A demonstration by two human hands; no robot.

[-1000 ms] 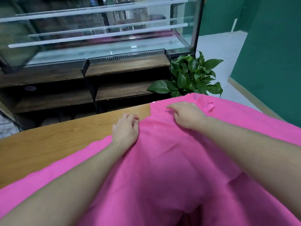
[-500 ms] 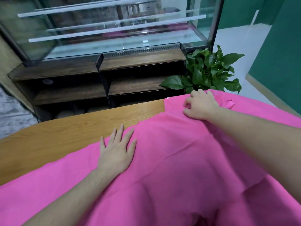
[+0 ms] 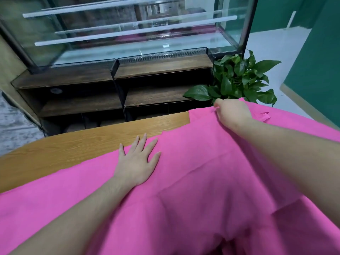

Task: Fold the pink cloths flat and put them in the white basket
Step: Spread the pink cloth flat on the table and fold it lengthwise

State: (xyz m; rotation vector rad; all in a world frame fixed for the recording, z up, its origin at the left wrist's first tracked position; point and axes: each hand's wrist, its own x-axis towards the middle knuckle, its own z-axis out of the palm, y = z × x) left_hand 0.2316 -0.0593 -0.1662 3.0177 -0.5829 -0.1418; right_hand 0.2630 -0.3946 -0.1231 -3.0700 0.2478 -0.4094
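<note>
One potted plant (image 3: 237, 80) beyond table (image 3: 73, 150).

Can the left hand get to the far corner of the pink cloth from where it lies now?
Probably yes. The left hand lies flat on the pink cloth, and only bare table and cloth lie between it and that corner. The right hand already pinches the edge beside it, though.

Bright pink cloth (image 3: 202, 181) lies spread over the worktop (image 3: 73, 150), creased, far corner toward one o'clock, layers overlapping at four o'clock.
</note>
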